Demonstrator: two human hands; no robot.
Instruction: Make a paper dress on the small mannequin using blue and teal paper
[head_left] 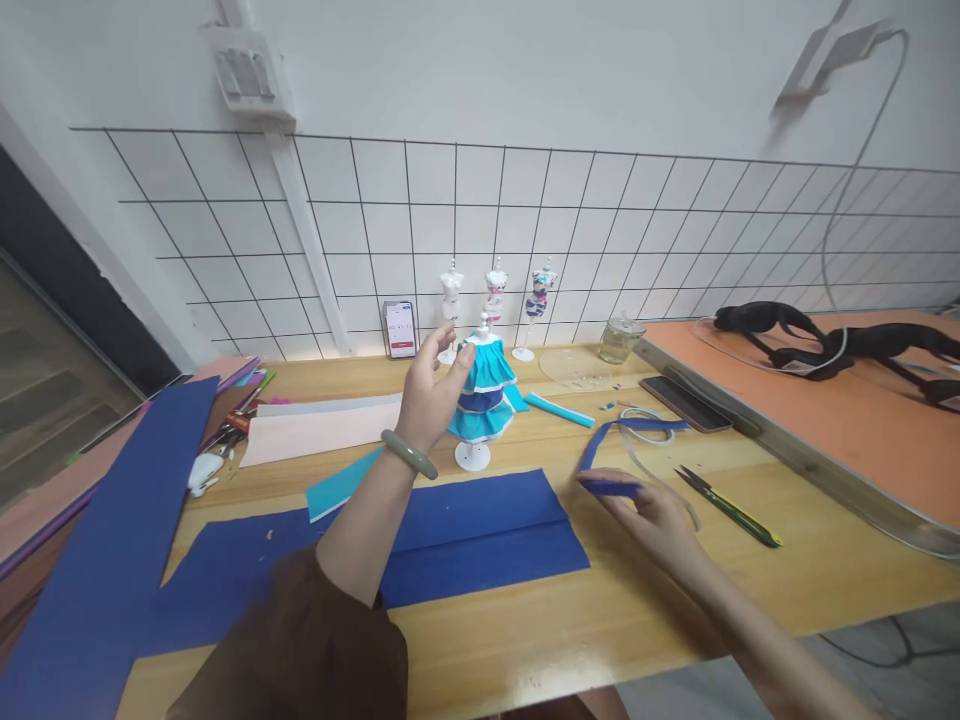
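A miniature dress form (472, 456) on a white base stands at mid-table in a turquoise ruffled dress (487, 365) with a dark blue waist band and white edging. My left hand (435, 385) is raised at the left side of the dress, thumb and fingers apart, with nothing seen in it; whether it touches the dress I cannot tell. Over the table to the right, my right hand (645, 510) pinches a narrow dark blue fabric strip (596, 445), whose far end trails toward a coil of white cord (645, 430). A wide dark blue cloth (487, 540) lies in front of the dress form.
Behind stand several small dress forms (495, 290) and a phone (400, 330). Green-handled thread snips (731, 508), a dark phone (686, 403) and a glass jar (621, 340) are on the right. Fabric pieces (322, 428) lie left. An orange-topped surface (825, 400) borders the right side.
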